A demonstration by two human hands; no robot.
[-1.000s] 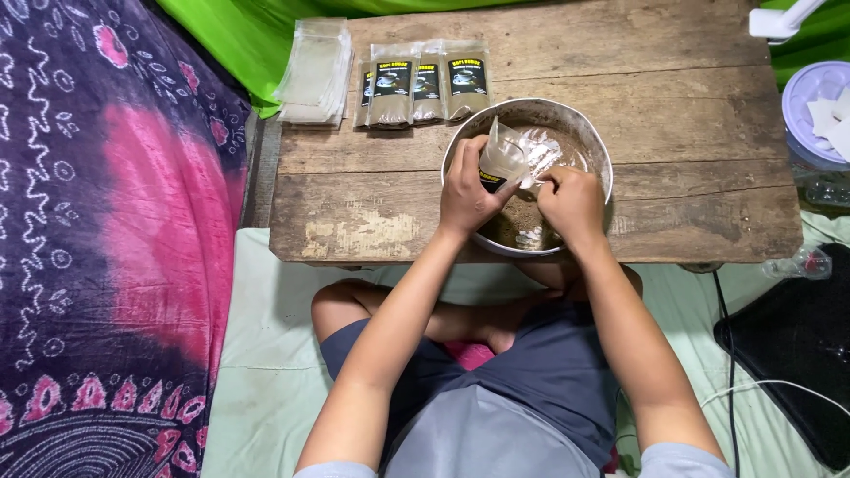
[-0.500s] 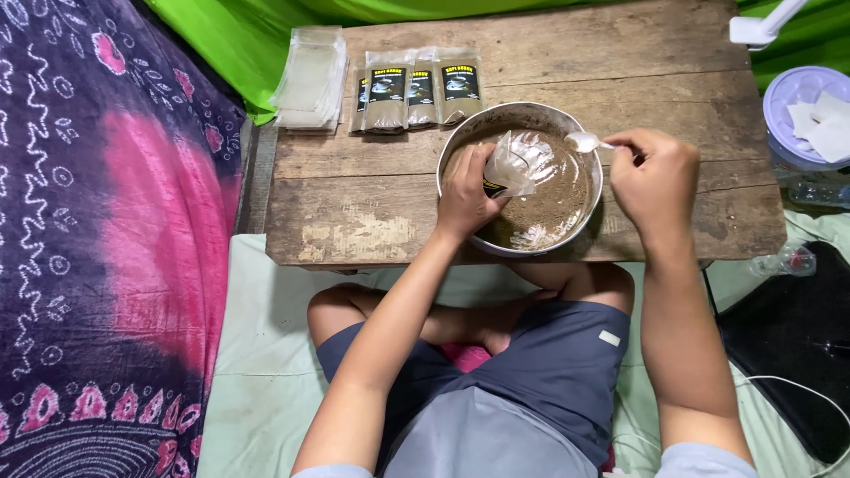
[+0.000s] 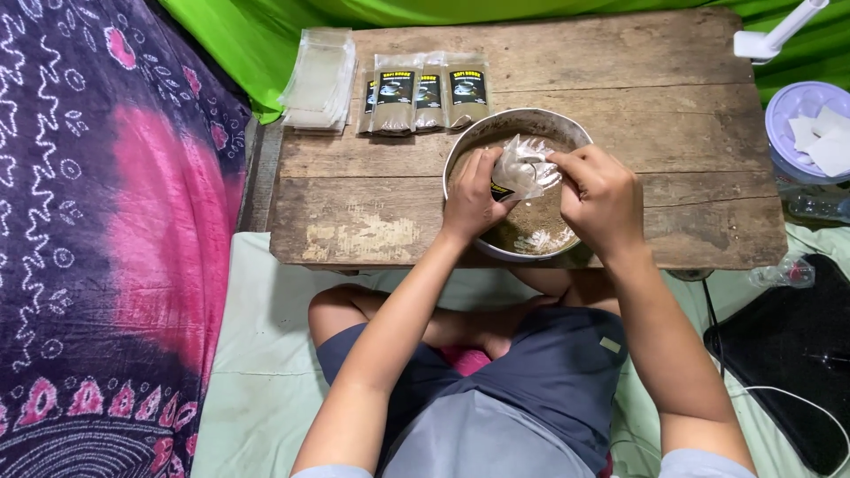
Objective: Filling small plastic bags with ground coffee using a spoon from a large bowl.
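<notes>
A round metal bowl [image 3: 460,146] of brown powder sits near the front edge of a worn wooden table [image 3: 372,212]. Over the bowl, my left hand [image 3: 472,202] grips a small clear plastic pouch [image 3: 524,168] by its lower side, mouth tilted to the right. My right hand [image 3: 600,199] is closed at the pouch's mouth, and the small spoon it holds shows only faintly through the plastic. My crossed legs in dark shorts are under the table's edge.
Three filled pouches [image 3: 427,97] with dark labels lie behind the bowl, next to a stack of empty clear pouches [image 3: 317,81]. A lavender tub [image 3: 784,115] with white papers, a white stand [image 3: 779,35], a plastic bottle [image 3: 781,271] and a black bag [image 3: 788,354] are on the right.
My right hand swung out to the right of the bowl with the spoon, then came back to the pouch's mouth. My left hand kept the pouch over the bowl.
</notes>
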